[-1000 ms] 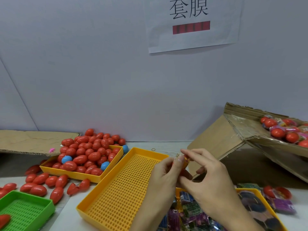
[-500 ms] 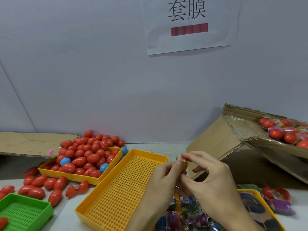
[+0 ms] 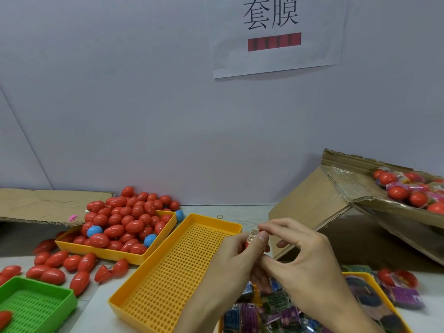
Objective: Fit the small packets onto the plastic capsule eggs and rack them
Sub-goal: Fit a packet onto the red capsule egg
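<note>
Eggs, mostly red with a few blue, lie scattered on the table (image 3: 245,215) at the far left (image 3: 55,259), beside a green perforated tray (image 3: 69,300) in the near corner, with a flat sheet of cardboard (image 3: 43,205) behind them. Next along, a yellow tray (image 3: 101,248) is heaped with more capsule eggs (image 3: 125,222). A longer yellow perforated rack (image 3: 134,308) sits at an angle beside it. Over the rack's far right corner the left hand (image 3: 234,254) and right hand (image 3: 305,258) meet, both pinching one red egg (image 3: 248,243) with a clear printed packet (image 3: 254,233) over its top; the thumbs and fingertips are curled tight around it. Below the wrists another yellow tray (image 3: 367,278) holds a pile of small coloured packets (image 3: 274,308). To the right a cardboard box (image 3: 310,203) is tipped on its side, and wrapped red eggs (image 3: 408,191) rest on its upper flap.
</note>
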Demonstrator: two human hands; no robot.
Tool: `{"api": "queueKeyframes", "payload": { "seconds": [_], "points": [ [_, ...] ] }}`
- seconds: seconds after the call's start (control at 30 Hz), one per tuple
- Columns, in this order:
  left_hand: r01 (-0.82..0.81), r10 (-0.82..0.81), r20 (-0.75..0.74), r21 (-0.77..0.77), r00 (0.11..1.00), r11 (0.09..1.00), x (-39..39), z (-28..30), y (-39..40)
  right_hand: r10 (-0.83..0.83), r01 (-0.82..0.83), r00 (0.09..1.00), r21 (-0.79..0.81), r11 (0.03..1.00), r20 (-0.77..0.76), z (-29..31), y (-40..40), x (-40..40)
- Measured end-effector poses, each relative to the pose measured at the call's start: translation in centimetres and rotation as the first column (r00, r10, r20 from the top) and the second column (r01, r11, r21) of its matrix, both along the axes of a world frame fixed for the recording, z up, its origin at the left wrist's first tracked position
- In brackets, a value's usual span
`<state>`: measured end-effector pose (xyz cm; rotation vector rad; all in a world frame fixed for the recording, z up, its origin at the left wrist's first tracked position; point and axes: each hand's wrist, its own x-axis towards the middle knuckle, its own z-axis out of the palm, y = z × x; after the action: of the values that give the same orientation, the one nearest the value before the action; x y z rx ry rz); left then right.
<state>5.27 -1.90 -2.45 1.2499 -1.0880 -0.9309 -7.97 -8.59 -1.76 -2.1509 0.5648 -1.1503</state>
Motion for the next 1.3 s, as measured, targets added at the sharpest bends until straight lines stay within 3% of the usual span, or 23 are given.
{"api": "queueKeyframes", "payload": {
  "seconds": [0.1, 0.33, 0.5, 0.6, 0.73, 0.93, 1.13, 1.3],
  "points": [
    [-0.054, 0.051, -0.064, -0.047, 0.997, 0.997, -0.3, 0.0, -0.2, -0.003, 0.003, 1.0, 0.02, 1.0, 0.03, -0.2, -0.1, 0.0],
    [-0.168, 0.123, -0.387, -0.085, 0.914, 0.982, -1.6, -0.3, -0.9, -0.046, 0.038, 0.994, 0.081, 0.996, 0.101, -0.5, -0.4, 0.2],
    [-0.173, 0.09, -0.527, -0.11, 0.845, 0.979, -2.5, 0.1, -1.1, -0.065, 0.05, 0.987, 0.109, 0.993, 0.146, -0.9, -0.7, 0.3],
    [-0.181, 0.094, -0.535, -0.113, 0.84, 0.977, -2.7, 0.2, -1.0, -0.055, 0.041, 0.989, 0.106, 0.994, 0.14, -0.7, -0.7, 0.3],
    [-0.218, 0.14, -0.494, -0.103, 0.858, 0.97, -2.4, 0.1, -1.1, -0.051, 0.039, 0.993, 0.12, 0.992, 0.104, -0.5, -0.6, 0.1],
    [-0.157, 0.136, -0.174, -0.11, 0.975, 0.981, -1.6, -0.2, -1.0, -0.034, 0.032, 0.999, 0.074, 0.997, 0.027, -0.5, -0.5, 0.1],
    [-0.09, 0.09, 0.055, -0.013, 0.994, 0.996, -0.8, 0.0, -0.4, 0.008, -0.009, 1.0, 0.06, 0.998, 0.012, -0.2, -0.3, 0.1],
    [-0.044, 0.038, 0.135, 0.039, 0.99, 0.998, -0.3, 0.0, 0.0, 0.062, -0.06, 0.998, 0.069, 0.996, -0.033, -0.2, -0.3, 0.0]
  ]
}}
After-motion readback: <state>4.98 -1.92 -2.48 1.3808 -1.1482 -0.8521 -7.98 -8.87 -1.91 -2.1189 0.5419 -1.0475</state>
